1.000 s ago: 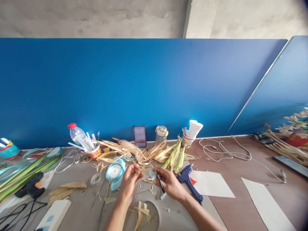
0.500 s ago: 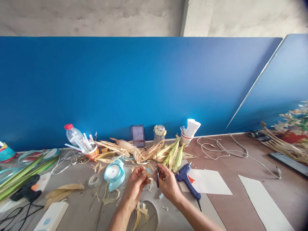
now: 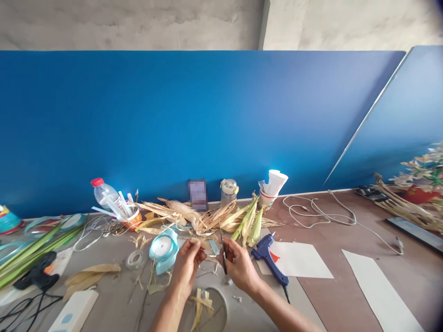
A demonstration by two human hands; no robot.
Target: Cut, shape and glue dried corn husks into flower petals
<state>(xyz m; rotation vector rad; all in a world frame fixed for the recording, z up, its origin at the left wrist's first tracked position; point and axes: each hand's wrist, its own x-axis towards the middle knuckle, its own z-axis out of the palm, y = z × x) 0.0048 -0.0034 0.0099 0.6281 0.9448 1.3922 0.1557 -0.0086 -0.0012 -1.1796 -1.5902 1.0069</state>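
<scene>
My left hand (image 3: 187, 265) is closed, its thumb and fingers pinching a small pale piece of corn husk (image 3: 195, 241). Across a short gap, my right hand (image 3: 239, 267) grips dark scissors (image 3: 223, 251) with the slim blades pointing up and away. Most of the scissors' handle is hidden by the fingers. Beyond both hands lies a heap of dried corn husks (image 3: 214, 219), with greener husks (image 3: 256, 226) at its right end. Below the hands, cut husk strips (image 3: 200, 304) rest on a round clear piece on the table.
A blue glue gun (image 3: 268, 258) lies on white paper (image 3: 304, 260) to the right. On the left are a light-blue ribbon roll (image 3: 162, 249), a tape roll (image 3: 134, 259), a power strip (image 3: 74, 311) and a bottle (image 3: 105, 193). White cables (image 3: 318, 214) trail at the back right.
My left hand has moved slightly left with the husk piece, widening the gap between the hands. The scissors have shifted a little left and tilted.
</scene>
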